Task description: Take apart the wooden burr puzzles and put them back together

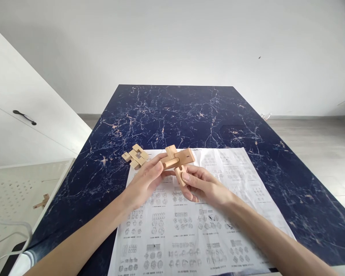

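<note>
Above the far part of the paper sheet, both hands meet on a partly joined wooden burr puzzle (186, 156) of light notched pieces. My left hand (148, 177) grips its left end between thumb and fingers. With thumb and fingers closed, my right hand (202, 183) pinches a notched wooden piece (180, 176) against the puzzle's underside; whether it is locked in I cannot tell. Left of the hands, a second wooden burr puzzle (135, 156) of interlocked blocks lies at the sheet's far left corner.
A creased white instruction sheet (186, 226) printed with small puzzle diagrams lies on the dark blue marble-patterned table (172, 115). At lower left, a pale perforated surface (8, 195) carries a small wooden piece (42, 202) and a white cable (10, 222). A white cabinet (31, 96) stands to the left.
</note>
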Action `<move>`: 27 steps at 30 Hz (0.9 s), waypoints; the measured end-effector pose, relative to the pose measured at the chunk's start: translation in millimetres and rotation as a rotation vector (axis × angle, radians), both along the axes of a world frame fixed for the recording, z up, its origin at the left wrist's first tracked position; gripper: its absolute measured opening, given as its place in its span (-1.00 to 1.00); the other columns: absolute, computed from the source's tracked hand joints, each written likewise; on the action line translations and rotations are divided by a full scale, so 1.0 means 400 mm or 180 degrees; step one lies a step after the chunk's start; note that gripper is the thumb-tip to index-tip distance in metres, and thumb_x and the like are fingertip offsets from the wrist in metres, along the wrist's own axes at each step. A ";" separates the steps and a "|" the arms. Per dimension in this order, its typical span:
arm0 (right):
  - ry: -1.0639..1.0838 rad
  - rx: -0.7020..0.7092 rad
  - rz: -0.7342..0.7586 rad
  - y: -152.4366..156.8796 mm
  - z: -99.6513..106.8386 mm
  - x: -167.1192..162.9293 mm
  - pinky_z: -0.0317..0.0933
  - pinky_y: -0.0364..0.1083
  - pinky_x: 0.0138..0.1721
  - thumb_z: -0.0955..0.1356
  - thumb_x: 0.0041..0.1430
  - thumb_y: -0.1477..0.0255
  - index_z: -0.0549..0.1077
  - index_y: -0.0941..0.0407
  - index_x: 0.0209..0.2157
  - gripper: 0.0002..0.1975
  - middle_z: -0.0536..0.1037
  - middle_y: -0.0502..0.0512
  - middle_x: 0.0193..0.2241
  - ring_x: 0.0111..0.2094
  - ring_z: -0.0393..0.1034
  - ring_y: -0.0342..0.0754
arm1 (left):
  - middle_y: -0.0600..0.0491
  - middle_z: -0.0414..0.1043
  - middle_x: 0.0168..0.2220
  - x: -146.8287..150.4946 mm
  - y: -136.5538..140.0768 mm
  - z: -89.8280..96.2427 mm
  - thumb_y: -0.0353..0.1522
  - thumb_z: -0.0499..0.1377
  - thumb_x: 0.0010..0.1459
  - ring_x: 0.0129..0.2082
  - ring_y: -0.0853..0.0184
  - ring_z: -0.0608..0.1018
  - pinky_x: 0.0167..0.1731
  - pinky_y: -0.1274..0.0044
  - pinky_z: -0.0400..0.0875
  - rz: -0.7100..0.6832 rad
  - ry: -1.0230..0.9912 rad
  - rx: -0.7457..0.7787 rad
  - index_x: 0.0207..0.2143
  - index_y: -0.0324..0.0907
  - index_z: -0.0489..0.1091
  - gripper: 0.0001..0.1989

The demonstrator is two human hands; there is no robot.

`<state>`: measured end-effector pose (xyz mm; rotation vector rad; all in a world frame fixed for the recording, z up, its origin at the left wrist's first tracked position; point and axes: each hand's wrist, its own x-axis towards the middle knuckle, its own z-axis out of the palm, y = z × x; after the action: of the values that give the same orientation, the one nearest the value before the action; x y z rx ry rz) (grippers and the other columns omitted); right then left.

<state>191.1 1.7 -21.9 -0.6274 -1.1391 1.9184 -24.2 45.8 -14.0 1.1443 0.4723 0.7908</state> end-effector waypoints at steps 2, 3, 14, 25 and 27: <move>0.0033 -0.0035 -0.0037 0.001 0.001 0.002 0.02 -0.13 -0.51 0.39 0.54 0.19 0.42 0.09 -0.29 -0.68 0.40 -0.11 -0.53 -0.58 0.13 -0.20 | -0.12 0.57 0.21 -0.001 0.000 -0.007 0.10 0.22 0.41 0.19 0.01 0.56 0.25 0.19 0.40 0.0101 0.0142 0.0025 0.27 -0.01 0.53 -0.43; 0.0047 -0.0044 -0.0046 0.002 0.002 0.002 0.02 -0.13 -0.50 0.39 0.54 0.20 0.42 0.09 -0.29 -0.68 0.39 -0.11 -0.54 -0.58 0.11 -0.20 | -0.11 0.57 0.20 -0.002 0.000 -0.010 0.11 0.22 0.41 0.18 0.02 0.56 0.24 0.21 0.40 0.0148 0.0192 0.0018 0.26 0.00 0.54 -0.43; 0.0025 -0.0016 -0.0003 0.006 0.008 0.001 -0.02 -0.10 -0.48 0.40 0.51 0.17 0.40 0.08 -0.31 -0.66 0.35 -0.12 -0.55 -0.58 0.05 -0.19 | 0.02 0.60 -0.15 -0.005 0.000 -0.016 0.01 0.38 0.32 -0.27 0.33 0.59 -0.21 0.48 0.50 0.0271 -0.0096 -0.0231 -0.01 -0.07 0.63 -0.60; -0.0186 -0.0075 -0.0109 0.006 -0.006 0.013 -0.03 -0.08 -0.45 0.39 0.52 0.16 0.40 0.07 -0.32 -0.65 0.36 -0.10 -0.56 -0.57 0.06 -0.17 | 0.10 0.46 -0.39 -0.007 0.000 -0.007 -0.05 0.51 0.18 -0.41 0.39 0.43 -0.34 0.53 0.37 0.0555 0.0003 -0.0428 -0.21 -0.12 0.61 -0.63; -0.0189 -0.0097 -0.0138 0.006 -0.008 0.014 -0.03 -0.08 -0.45 0.39 0.52 0.16 0.39 0.08 -0.32 -0.65 0.35 -0.10 -0.55 -0.57 0.06 -0.17 | 0.13 0.41 -0.45 -0.008 0.003 -0.005 -0.06 0.51 0.18 -0.42 0.40 0.40 -0.30 0.52 0.37 0.0611 0.0035 -0.0459 -0.34 -0.14 0.56 -0.63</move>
<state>196.6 4.0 -24.9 -0.7241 -1.1261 1.8945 -27.3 46.9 -16.1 0.9795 0.6450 0.9018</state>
